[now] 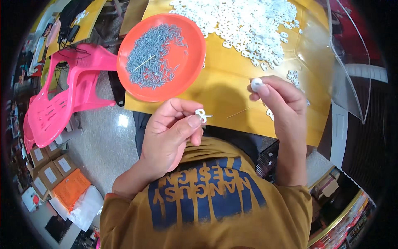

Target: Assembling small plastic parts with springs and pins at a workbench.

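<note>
One yellow desk, with the seated person at its near edge, in a mustard shirt with blue print. Left hand: held just off the near edge of the desk, thumb and forefinger pinched shut on a small white plastic clip with a thin metal pin sticking out of it to the right. Right hand: raised over the near right part of the desk, fingertips closed on a second white plastic piece, rounded in outline. The two hands are apart, with a bare stretch of desk between them. One loose pin lies on the desk between the hands, near the near edge. One round orange dish, at the left edge of the desk and overhanging it slightly, holds a heap of small grey metal pins. One large pile of white plastic clips spreads across the far middle of the desk, with a few strays trailing toward the right hand. One clear plastic sheet, curved, stands at the right edge. Off the desk to the left: a pink plastic chair on the floor, and beyond it a row of small cardboard boxes beside an orange packet.
</note>
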Motion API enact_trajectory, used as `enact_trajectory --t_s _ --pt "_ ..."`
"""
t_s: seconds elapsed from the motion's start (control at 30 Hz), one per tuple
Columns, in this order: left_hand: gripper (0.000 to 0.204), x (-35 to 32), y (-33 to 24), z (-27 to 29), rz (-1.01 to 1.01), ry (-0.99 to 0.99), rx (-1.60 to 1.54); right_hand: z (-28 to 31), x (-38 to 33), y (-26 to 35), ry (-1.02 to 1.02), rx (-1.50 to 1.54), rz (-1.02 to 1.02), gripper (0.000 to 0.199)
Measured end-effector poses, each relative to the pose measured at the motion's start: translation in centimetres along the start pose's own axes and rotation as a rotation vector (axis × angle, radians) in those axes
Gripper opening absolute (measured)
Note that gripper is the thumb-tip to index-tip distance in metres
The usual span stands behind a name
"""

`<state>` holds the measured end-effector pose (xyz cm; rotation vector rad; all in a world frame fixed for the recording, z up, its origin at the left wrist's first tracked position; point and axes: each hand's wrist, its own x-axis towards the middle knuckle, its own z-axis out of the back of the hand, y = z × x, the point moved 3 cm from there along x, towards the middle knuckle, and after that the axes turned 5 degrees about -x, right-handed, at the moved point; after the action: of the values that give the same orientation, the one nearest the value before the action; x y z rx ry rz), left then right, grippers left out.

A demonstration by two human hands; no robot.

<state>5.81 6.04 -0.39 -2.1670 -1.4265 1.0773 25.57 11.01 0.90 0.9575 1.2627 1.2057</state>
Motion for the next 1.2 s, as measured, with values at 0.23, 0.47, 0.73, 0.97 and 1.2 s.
enact_trajectory --t_s 0.23,0.47,0.73,0.97,1.2 --pt "0.015 -0.6 -1.5 -2.3 -0.092 0.163 0.008 -3.0 -2.0 0.4 0.126 0.529 -0.11 0.016" --pt "0.014 -1.0 -1.3 -1.9 -0.103 0.108 0.091 -4.6 -2.7 0.1 0.197 0.757 -0.202 0.022" --pt "0.012 -0.8 -1.1 -1.3 -0.104 0.142 0.001 -5.6 -3.3 0.5 0.208 0.612 -0.164 0.027" --pt "0.01 -1.3 -1.5 -1.3 -0.192 0.138 0.105 -5.5 -3.7 0.9 0.113 0.511 -0.076 0.023" --pt "0.009 -1.3 -1.2 -1.3 -0.185 0.142 0.099 -5.1 -3.7 0.0 0.177 0.449 0.02 0.02"
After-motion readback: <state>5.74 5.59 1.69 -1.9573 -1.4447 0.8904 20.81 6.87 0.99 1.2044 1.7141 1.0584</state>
